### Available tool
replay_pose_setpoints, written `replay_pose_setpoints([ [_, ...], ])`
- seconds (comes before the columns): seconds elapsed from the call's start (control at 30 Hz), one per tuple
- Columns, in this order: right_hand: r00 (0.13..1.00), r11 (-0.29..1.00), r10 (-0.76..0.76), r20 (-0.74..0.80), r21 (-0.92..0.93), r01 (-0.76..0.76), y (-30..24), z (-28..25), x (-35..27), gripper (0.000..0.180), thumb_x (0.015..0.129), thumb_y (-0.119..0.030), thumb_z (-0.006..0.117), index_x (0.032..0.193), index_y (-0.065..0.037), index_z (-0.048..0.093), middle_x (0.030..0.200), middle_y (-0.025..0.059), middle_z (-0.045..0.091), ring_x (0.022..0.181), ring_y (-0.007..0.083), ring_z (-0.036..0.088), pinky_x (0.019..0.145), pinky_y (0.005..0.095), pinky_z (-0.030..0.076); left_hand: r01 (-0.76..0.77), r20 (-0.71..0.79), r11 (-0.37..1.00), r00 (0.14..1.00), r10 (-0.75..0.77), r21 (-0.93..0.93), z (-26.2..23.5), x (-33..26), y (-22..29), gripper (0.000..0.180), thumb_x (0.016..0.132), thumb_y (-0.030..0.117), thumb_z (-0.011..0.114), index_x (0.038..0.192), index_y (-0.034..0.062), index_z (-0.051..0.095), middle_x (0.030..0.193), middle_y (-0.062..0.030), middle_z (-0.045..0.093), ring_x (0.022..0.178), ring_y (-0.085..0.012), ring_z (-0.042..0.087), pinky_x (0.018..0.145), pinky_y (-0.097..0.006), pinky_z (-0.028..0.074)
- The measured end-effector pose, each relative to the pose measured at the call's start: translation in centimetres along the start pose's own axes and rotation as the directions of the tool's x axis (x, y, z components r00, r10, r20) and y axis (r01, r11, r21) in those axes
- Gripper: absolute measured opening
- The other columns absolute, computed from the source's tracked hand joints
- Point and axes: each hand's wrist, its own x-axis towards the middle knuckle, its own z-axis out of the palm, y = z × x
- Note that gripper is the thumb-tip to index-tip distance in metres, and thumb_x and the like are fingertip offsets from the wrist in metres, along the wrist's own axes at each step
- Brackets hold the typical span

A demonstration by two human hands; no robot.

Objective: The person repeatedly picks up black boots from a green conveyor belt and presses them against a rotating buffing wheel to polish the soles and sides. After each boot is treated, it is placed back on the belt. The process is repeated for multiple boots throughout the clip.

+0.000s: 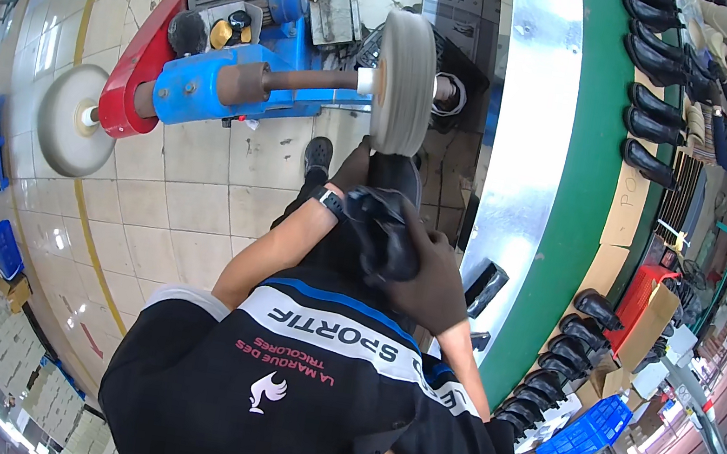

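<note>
I hold a black boot (385, 230) in front of my chest with both hands. Its upper end (395, 173) sits right under the white buffing wheel (404, 83) and seems to touch the wheel's lower edge. My right hand (431, 279), in a dark glove, wraps around the boot from the right side. My left hand (354, 167), with a black watch (328, 201) on its wrist, grips the boot's far end on the left. The wheel is mounted on a shaft of a blue and red motor machine (219, 64).
A second white buffing disc (74, 120) sits on the machine's left end. On the right run a shiny metal rail (527, 139) and a green conveyor belt (589, 167). Rows of black boots (655, 101) stand beyond it, with a blue crate (584, 434) and cardboard boxes (650, 322). Tiled floor lies below.
</note>
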Motion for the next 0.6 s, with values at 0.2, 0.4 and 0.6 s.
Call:
replay_pose_setpoints([
  [0.2,0.990,0.951,0.042,0.138,-0.308,0.002,-0.8,2.3,8.9,0.080,0.066,-0.037,0.070,0.142,-0.028,0.047,0.105,0.0326,0.059,0.098,0.0468,0.060,0.088,0.0492,0.048,-0.003,0.333,0.997,0.943,-0.024,0.080,-2.9,3.5,0.1,0.079,0.096,0.064,0.033,0.135,-0.0034,0.045,0.129,-0.0186,0.056,0.121,-0.0277,0.054,0.108,-0.041,0.040],
  [0.4,0.996,0.885,-0.036,0.085,-0.461,0.072,2.0,4.2,12.1,0.070,0.065,-0.026,0.068,0.134,-0.030,0.055,0.107,0.0331,0.058,0.098,0.0473,0.059,0.085,0.0454,0.050,0.067,0.412,0.992,0.911,-0.017,-0.107,-2.4,3.7,0.1,0.083,0.095,0.067,0.032,0.137,-0.0036,0.042,0.133,-0.0193,0.054,0.124,-0.0289,0.052,0.109,-0.042,0.039],
  [0.6,0.999,0.999,-0.037,-0.009,-0.014,0.036,2.4,1.9,3.1,0.069,0.069,-0.023,0.074,0.135,-0.018,0.054,0.109,0.0262,0.060,0.101,0.0403,0.058,0.091,0.0426,0.047,0.064,0.343,0.932,0.937,0.067,-0.357,-1.0,0.2,-0.4,0.087,0.094,0.069,0.030,0.140,-0.0037,0.040,0.136,-0.0200,0.051,0.127,-0.0301,0.050,0.109,-0.044,0.038],
])
